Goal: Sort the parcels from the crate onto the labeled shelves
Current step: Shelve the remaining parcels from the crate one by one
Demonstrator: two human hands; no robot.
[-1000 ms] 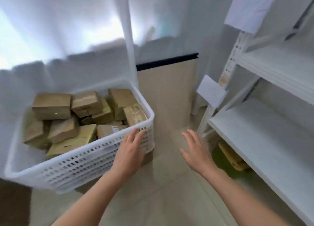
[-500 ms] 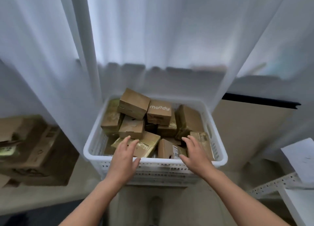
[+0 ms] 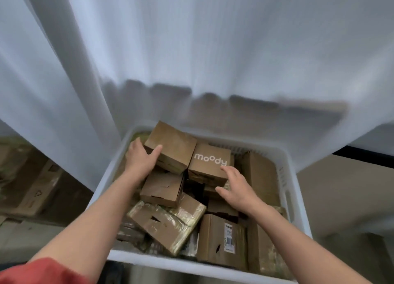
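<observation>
At the left hand [image 3: 139,159], in the crate [image 3: 166,263], the fingers [image 3: 136,144] are gripping the plain parcel [image 3: 172,147], apparently to lift it; the right hand [image 3: 236,187] is hovering, fingers spread and empty, beside the moody parcel [image 3: 210,162].

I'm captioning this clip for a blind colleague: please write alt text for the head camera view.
A person's left hand grips a plain brown parcel atop a white crate full of cardboard parcels, while the open right hand hovers at the "moody" box beside it. White curtains hang behind.
</observation>
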